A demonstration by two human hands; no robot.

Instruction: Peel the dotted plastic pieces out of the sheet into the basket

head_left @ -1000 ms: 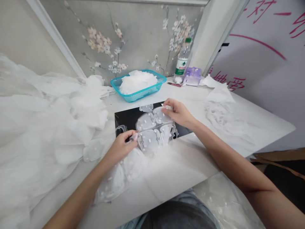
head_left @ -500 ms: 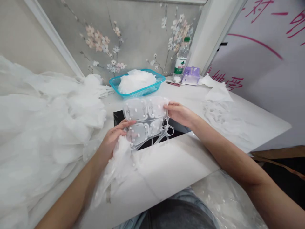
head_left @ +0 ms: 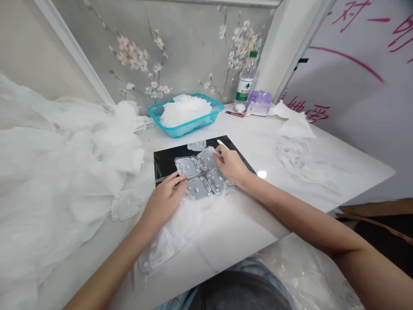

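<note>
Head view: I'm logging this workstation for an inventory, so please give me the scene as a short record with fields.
Left hand: fingers at the left edge of the translucent four-panel sheet
Right hand: fingers at its upper right panel
Backing: black board, partly under the sheet
Basket: turquoise mesh basket beyond the board, holding white material
Bottle: green-capped water bottle, upright beside a purple packet
Left side: large white heap
Unclear: how firmly either hand grips
</note>
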